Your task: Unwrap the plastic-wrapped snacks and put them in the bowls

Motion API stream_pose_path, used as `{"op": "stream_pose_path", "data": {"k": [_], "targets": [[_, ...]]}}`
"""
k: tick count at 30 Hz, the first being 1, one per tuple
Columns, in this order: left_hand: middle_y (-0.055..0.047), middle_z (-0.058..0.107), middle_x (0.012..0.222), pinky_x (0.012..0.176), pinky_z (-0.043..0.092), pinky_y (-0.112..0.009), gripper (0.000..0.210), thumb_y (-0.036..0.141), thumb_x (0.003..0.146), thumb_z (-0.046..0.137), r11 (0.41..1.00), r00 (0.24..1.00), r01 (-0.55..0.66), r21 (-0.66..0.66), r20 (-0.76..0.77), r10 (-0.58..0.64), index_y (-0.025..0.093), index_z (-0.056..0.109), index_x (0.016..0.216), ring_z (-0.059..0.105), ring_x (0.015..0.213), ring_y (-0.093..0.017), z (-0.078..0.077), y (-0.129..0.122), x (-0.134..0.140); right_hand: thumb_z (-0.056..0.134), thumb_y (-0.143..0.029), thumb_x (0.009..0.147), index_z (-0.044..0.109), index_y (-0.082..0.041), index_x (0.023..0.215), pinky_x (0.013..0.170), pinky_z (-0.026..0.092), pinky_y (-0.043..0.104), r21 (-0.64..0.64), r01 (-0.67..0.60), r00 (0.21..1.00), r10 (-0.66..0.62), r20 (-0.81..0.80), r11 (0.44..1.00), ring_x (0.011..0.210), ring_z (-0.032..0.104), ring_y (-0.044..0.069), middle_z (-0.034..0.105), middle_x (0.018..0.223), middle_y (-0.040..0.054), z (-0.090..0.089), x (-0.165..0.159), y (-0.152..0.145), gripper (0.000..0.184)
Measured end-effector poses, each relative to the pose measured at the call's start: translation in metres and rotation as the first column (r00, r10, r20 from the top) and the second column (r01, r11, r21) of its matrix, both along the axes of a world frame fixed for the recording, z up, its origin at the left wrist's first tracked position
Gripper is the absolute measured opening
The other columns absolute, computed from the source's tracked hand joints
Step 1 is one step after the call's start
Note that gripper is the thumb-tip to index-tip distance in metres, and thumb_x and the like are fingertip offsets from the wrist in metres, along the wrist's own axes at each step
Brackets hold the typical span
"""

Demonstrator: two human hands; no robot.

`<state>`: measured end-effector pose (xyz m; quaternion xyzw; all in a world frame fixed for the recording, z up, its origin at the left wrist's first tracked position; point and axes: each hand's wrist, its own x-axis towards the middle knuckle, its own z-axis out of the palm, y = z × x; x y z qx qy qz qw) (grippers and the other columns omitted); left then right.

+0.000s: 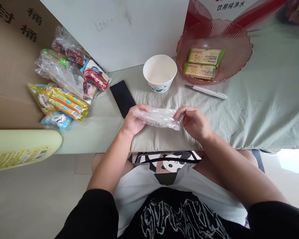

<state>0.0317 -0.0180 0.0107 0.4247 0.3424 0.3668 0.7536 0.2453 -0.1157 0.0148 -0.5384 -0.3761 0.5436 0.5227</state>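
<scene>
A crinkled clear plastic packet (161, 118) is stretched between my two hands over the front of the cloth. My left hand (136, 121) grips its left end, thumb on top. At the right end, my right hand (193, 121) pinches the film between thumb and fingertips. Something whitish shows through the plastic, but I cannot make out what it is. Beyond the packet stands a white paper bowl (159, 71) with a blue-green print, nothing visible inside. A dark-screened phone (123, 98) lies beside my left hand, partly behind it.
A pink ribbed bowl (239, 49) at the back right holds two biscuit packs (205, 56). A white-handled utility knife (206, 91) lies before it. Snack packets (67, 99) pile up at left near a cardboard box (12, 76). A white box (119, 30) stands behind.
</scene>
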Motion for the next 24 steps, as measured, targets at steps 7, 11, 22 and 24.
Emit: {"op": "stream_pose_path", "data": {"k": [7, 11, 22, 24], "targets": [[-0.004, 0.064, 0.082, 0.062, 0.047, -0.026, 0.034, 0.044, 0.062, 0.093, 0.979, 0.984, 0.065, 0.194, -0.173, -0.031, 0.017, 0.074, 0.069, 0.058, 0.067, -0.011, -0.008, -0.005, 0.002, 0.085, -0.036, 0.068, 0.052, -0.026, 0.115, 0.053, 0.039, 0.025, -0.032, 0.04, 0.995, -0.037, 0.098, 0.999, 0.057, 0.049, 0.011, 0.057, 0.076, -0.0064, -0.003, 0.002, 0.004, 0.058], [-0.006, 0.068, 0.106, 0.078, 0.055, -0.03, 0.035, 0.038, 0.071, 0.085, 0.909, 0.92, -0.057, 0.414, -0.333, 0.209, 0.021, 0.072, 0.099, 0.067, 0.091, -0.019, -0.013, -0.016, 0.001, 0.079, -0.035, 0.071, 0.054, -0.024, 0.116, 0.053, 0.039, 0.026, -0.07, 0.076, 0.983, -0.063, 0.173, 0.995, 0.057, 0.048, 0.011, 0.054, 0.074, -0.0065, -0.002, 0.003, 0.007, 0.052], [-0.017, 0.067, 0.139, 0.108, 0.052, -0.047, 0.067, 0.063, 0.087, 0.07, 0.85, 0.942, 0.241, 0.468, -0.324, -0.089, 0.023, 0.058, 0.14, 0.064, 0.128, -0.033, -0.006, -0.059, 0.007, 0.064, -0.049, 0.093, 0.044, -0.023, 0.07, 0.066, 0.045, 0.033, 0.226, -0.289, 0.955, 0.265, 0.132, 0.93, 0.071, 0.055, 0.018, 0.063, 0.082, 0.0046, 0.013, -0.03, -0.011, 0.04], [-0.014, 0.074, 0.121, 0.098, 0.056, -0.041, 0.061, 0.068, 0.091, 0.063, 0.915, 0.94, 0.297, 0.271, -0.249, -0.231, 0.022, 0.065, 0.131, 0.071, 0.112, -0.03, -0.007, -0.058, 0.009, 0.063, -0.057, 0.093, 0.047, -0.023, 0.073, 0.063, 0.044, 0.031, 0.2, -0.329, 0.941, 0.338, -0.008, 0.923, 0.066, 0.051, 0.016, 0.057, 0.074, 0.0011, 0.01, -0.031, -0.011, 0.042]]}}
